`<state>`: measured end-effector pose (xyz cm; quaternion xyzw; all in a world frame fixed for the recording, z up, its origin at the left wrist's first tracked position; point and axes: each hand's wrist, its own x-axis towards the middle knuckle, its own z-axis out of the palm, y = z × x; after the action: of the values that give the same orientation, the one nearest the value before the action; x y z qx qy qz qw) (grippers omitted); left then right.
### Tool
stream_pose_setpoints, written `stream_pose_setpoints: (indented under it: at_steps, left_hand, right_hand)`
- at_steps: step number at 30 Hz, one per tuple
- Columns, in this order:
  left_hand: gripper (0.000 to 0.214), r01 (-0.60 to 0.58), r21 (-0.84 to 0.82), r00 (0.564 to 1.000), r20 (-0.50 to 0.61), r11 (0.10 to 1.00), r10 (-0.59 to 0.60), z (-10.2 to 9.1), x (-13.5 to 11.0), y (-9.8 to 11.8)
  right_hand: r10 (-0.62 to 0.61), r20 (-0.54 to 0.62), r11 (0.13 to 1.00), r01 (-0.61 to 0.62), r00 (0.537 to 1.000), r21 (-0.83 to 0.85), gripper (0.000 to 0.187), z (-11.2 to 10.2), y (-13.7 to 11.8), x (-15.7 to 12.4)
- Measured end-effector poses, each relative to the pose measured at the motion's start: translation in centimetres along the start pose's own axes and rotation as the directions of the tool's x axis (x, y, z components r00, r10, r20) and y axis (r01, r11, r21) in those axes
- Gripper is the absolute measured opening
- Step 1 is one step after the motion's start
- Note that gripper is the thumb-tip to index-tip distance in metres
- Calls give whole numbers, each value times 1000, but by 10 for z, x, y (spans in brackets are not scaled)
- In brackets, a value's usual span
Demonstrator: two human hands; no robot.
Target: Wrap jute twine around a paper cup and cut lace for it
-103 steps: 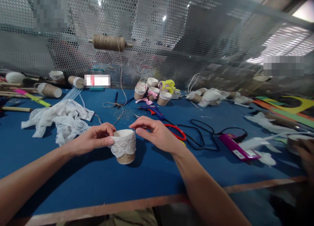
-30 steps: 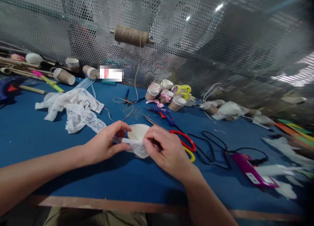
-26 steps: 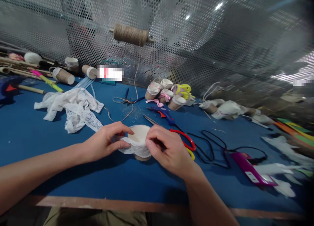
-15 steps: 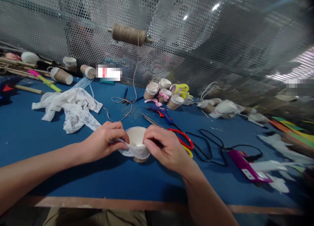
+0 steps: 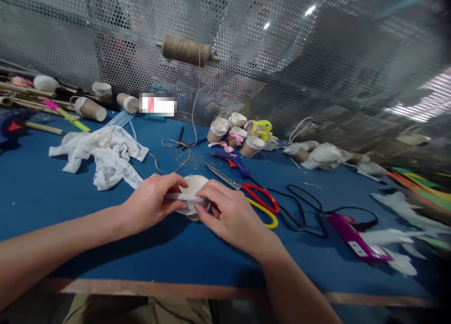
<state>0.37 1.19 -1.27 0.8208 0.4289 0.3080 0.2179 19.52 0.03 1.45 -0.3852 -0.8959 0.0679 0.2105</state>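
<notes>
A small paper cup [image 5: 192, 185] with a white lace band [image 5: 186, 199] round it stands on the blue table top [image 5: 197, 253], between my two hands. My left hand [image 5: 151, 204] pinches the lace on the cup's left side, fingers closed. From the right, my right hand [image 5: 229, 216] has its fingertips pressed on the lace at the cup's front. Most of the cup's wall is hidden behind my fingers; its white inside shows above them.
Red and yellow scissors [image 5: 253, 197] lie just right of the cup, with a blue glue gun [image 5: 230, 160] and black cord behind. A lace heap [image 5: 102, 155] lies left. Several decorated cups [image 5: 239, 134] stand at the back, under a twine spool [image 5: 186, 50] on the mesh wall.
The cup has been turned and tipped between my hands. My right hand came onto the lace, then slid lower across the cup's front. The view shifted left.
</notes>
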Motion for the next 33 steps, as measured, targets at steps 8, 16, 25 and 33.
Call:
stream_pose_setpoints:
  at_steps: [8,16,25,33]
  left_hand:
    - [18,259,-299,954,225,918,-196,-1,-3,13]
    - [24,254,-297,953,239,920,-185,-2,-4,12]
    - [19,157,-94,985,85,983,-149,-3,-4,6]
    - [11,-150,-10,973,-177,989,146,-4,-6,-4]
  right_hand:
    - [51,15,996,-52,999,66,4,-2,3,0]
    - [87,19,988,-89,996,123,5,-5,3,-1]
    - [157,5,956,-153,988,252,7,-5,5,-1]
    - [148,-4,939,-139,989,314,6,-8,9,-2]
